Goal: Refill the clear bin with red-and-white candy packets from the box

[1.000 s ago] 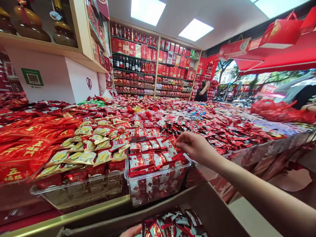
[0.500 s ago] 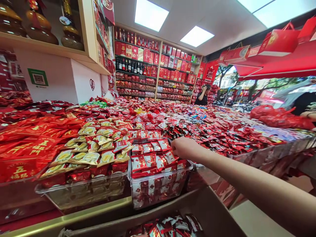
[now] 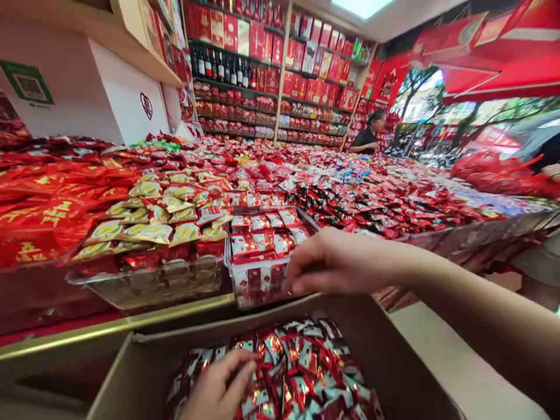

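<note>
A cardboard box (image 3: 144, 373) stands in front of me, filled with small red-and-silver snack packets (image 3: 301, 373). Low inside it, my left hand (image 3: 219, 388) rests on the packets, thumb and forefinger a little apart; I see nothing held. My right hand (image 3: 321, 262) hangs over the box's far edge, slightly blurred, fingers loosely bent and nothing visible in them. Just behind it is a clear plastic bin (image 3: 258, 289), where similar red-and-white packets (image 3: 254, 245) lie in neat rows; the hand covers its right front corner.
Left of the bin, gold packets (image 3: 149, 233) fill another bin beside large red packets (image 3: 39, 216). Dark red packets (image 3: 363, 210) spread to the right. Shelves of bottles and boxes (image 3: 236, 70) line the back. A person (image 3: 366, 137) stands across the display, near a red plastic bag (image 3: 494, 172).
My view has tilted down, showing more of the box. My right hand has drawn back from the bin's packets toward the box. My left hand has come into view.
</note>
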Available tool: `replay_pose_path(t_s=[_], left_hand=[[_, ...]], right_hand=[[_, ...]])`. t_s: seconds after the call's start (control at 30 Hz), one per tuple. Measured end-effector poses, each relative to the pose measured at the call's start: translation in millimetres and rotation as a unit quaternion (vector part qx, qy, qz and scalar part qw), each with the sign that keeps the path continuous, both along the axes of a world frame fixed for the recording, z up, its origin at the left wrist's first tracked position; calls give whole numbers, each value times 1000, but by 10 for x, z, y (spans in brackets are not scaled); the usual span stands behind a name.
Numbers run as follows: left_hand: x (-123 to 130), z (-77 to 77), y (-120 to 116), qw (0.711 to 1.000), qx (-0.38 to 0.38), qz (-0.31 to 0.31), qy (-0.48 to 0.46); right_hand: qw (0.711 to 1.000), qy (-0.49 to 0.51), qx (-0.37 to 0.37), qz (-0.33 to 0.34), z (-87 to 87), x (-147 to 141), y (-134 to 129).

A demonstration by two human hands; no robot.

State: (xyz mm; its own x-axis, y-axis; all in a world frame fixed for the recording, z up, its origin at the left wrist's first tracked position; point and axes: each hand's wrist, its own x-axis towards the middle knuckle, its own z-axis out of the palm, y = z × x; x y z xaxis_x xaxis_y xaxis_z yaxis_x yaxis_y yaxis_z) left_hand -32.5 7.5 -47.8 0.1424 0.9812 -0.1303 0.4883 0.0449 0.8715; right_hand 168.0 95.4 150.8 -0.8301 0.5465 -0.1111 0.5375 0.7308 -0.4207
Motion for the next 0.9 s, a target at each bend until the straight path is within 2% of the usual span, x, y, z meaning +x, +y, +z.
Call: replay_pose_path(t_s=[0.03,0.07,0.1,0.13,0.2,0.27,0.3,0.37,0.43,0.5,0.67,0.73,0.77,0.83,0.87,0.9], left_hand=[[-5,22,11,999,9,-2,34],[-12,42,22,998,24,-4,57],[-19,59,32,998,24,-1,66],[-25,70,39,997,22,5,72],[-26,80,35,996,15,25,82],[-5,79,12,996,5,34,84],[13,77,-3,996,1,31,81],[51,70,-27,998,-4,17,68],[81,56,-34,999,-9,0,53],[94,28,-22,999,-22,-11,38],[104,-92,19,998,-56,9,-13],[134,-127,5,996,-76,12,-54],[157,-134,-10,993,-91,5,-79],[214,-126,-51,984,-127,-26,-125],[247,-110,-72,978,-142,-44,-144],[279,-87,-92,974,-152,-58,-160]], right_hand=[[995,-15,-86,55,-121,-6,-104],[985,-53,-141,87,-302,-11,-178],[976,-107,-163,95,-540,-12,-224],[971,-167,-149,80,-822,-5,-248],[963,-259,-78,1,-1442,42,-253],[958,-274,-81,-31,-1999,133,-239],[956,-276,-81,-51,-2216,187,-232],[953,-277,-78,-93,-2503,292,-221],[950,-273,-78,-129,-2619,367,-199],[953,-252,-90,-142,-2619,404,-154],[971,-147,-129,-139,-2414,321,-78],[968,-33,-212,-131,-2314,231,-122],[950,47,-282,-128,-2264,181,-159],[871,208,-424,-135,-2167,87,-249],[829,262,-472,-147,-2123,48,-294],[802,289,-495,-166,-2083,16,-335]])
